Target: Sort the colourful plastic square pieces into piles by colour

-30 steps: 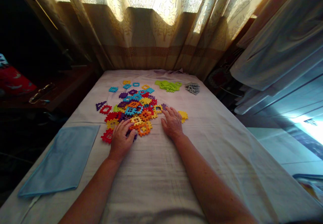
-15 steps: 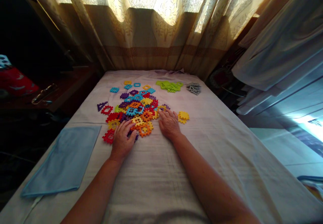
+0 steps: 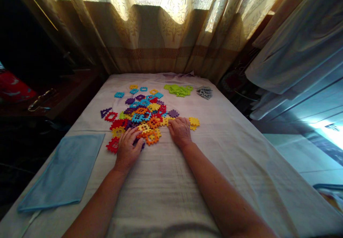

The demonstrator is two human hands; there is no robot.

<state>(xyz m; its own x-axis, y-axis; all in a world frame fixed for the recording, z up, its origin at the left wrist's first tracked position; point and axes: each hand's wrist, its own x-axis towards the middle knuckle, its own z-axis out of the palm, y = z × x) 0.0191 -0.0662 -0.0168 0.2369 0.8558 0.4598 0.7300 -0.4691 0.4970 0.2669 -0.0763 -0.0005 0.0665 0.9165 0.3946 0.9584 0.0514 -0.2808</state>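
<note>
Head view: bare sheet [image 3: 227,159] separates right hand [image 3: 180,131] from right edge [image 3: 277,155].

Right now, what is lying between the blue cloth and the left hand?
In the head view, a bare strip of pale sheet lies beside the blue cloth; then come a red piece and a yellow piece, close by the left hand.

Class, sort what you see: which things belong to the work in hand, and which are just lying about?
Work in hand, judging by the hands:
- left hand, on the mixed pile
- right hand, at its edge
- yellow pieces, green pile, grey pile, probably

Just about, seemingly:
- blue cloth
- curtain
- red object, far left
</note>
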